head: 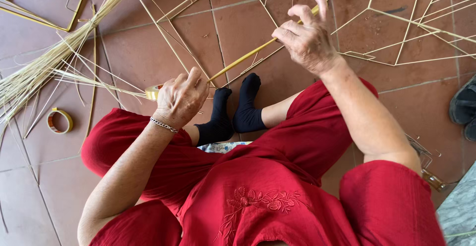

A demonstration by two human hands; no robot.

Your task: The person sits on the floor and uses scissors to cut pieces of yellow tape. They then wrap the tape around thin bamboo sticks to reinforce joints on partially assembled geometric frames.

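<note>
At the far left of the frame a bundle of pale bamboo splints [34, 72] fans across the tiled floor [144, 48], and a roll of yellowish tape [59, 120] lies flat just below it, apart from both hands. Moving right, the left hand [181, 97] is closed, fingers curled around the lower end of a yellow bamboo stick [248, 57]; a second tape roll [152, 92] sits against this hand on its left side, partly hidden by the fingers, and whether it is held cannot be told. The stick's long axis runs diagonally, rising from the left hand at centre frame up and rightwards to the right hand [307, 38], so each hand has one end. The right hand pinches the upper stretch of the stick with thumb and fingers, the index finger lifted. Below the stick lie black-socked feet [233, 109] and red trousers. At the upper right, finished thin stick frames [406, 33] rest on the floor, well apart from the hands.
</note>
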